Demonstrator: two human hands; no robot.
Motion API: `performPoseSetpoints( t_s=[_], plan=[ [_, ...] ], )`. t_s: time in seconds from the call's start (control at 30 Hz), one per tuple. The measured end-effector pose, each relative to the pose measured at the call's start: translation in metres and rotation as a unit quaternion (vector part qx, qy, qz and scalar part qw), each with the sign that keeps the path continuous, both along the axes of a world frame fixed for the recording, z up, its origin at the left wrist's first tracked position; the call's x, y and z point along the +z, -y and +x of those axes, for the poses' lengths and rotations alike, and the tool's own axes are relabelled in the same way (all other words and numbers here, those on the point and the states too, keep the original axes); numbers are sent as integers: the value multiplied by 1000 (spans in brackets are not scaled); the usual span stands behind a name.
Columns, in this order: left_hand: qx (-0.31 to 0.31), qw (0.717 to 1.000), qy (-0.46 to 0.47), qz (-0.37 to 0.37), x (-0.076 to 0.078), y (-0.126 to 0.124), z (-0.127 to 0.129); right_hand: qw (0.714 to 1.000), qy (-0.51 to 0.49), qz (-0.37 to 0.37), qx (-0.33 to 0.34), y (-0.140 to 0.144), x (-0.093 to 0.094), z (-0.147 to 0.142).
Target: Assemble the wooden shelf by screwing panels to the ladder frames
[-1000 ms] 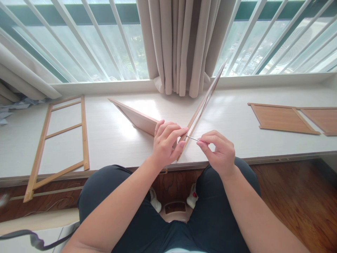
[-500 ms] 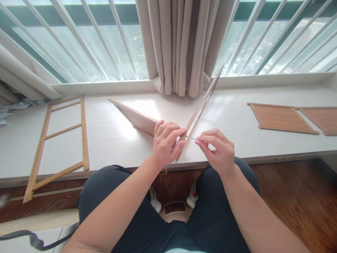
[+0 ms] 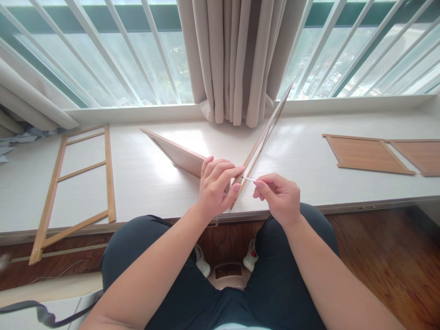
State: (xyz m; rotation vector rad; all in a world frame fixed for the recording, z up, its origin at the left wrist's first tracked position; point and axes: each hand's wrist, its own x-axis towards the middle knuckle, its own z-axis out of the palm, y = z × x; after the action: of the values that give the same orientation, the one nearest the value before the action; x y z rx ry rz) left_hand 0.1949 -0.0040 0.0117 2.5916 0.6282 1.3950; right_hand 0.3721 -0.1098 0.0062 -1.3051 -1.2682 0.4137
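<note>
Two thin wooden panels stand on edge on the white sill and meet in a V at the front. My left hand (image 3: 216, 189) grips that corner, holding the left panel (image 3: 175, 152) and the right panel (image 3: 265, 133) together. My right hand (image 3: 277, 198) pinches a thin metal pin (image 3: 249, 179) between thumb and forefinger. The pin's tip touches the edge of the right panel just beside my left fingertips.
A wooden lattice frame (image 3: 77, 181) lies flat on the sill (image 3: 144, 183) at the left. Two brown panels (image 3: 366, 154) lie flat at the right. A grey curtain (image 3: 237, 59) hangs behind the V. White window bars run across the back. My knees are under the sill's front edge.
My right hand has shifted a little left and closed in, bringing the pin closer into the right panel's edge. My left hand and both panels have stayed put.
</note>
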Motion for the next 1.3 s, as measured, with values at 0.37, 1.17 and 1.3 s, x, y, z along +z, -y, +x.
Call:
performPoseSetpoints(
  t_s=[0.37, 1.17, 1.3],
  plan=[
    [-22, 999, 25, 17, 1, -1, 0, 1000, 5, 10, -8, 0, -2, 2],
    [-15, 1000, 19, 18, 2, -1, 0, 984, 125, 126, -1, -2, 5, 7],
    [-13, 1000, 21, 18, 1, -1, 1, 980, 139, 140, -7, -2, 6, 7]
  ],
)
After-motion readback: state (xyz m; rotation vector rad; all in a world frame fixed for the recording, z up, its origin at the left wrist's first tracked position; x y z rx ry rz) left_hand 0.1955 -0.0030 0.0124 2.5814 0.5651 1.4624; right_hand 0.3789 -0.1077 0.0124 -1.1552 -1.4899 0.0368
